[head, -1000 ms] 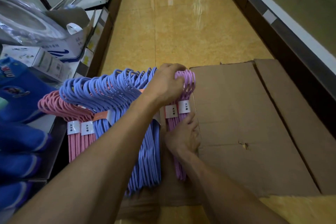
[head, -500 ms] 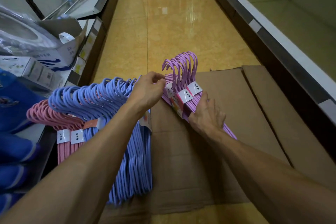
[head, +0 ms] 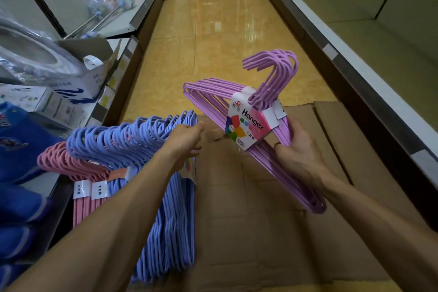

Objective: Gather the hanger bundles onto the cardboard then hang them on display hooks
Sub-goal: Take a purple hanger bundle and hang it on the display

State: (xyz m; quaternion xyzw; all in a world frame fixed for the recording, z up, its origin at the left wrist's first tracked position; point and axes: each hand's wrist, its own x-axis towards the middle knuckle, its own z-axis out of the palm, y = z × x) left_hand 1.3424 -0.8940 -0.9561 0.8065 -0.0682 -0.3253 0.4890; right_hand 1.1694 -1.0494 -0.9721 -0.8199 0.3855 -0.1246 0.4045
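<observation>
Under me the glossy yellow floor carries flattened cardboard, and on that cardboard's left part rest my blue hanger bundles — pink hanger bundles just beside them.

Glossy yellow tiled floor, shelving flanking narrow aisle

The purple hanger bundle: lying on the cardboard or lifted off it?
Lifted: the right hand holds the purple hanger bundle tilted above the cardboard.

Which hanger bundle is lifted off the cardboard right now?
The purple bundle, gripped by the right hand; blue bundles and pink bundles stay stacked at left.
</observation>
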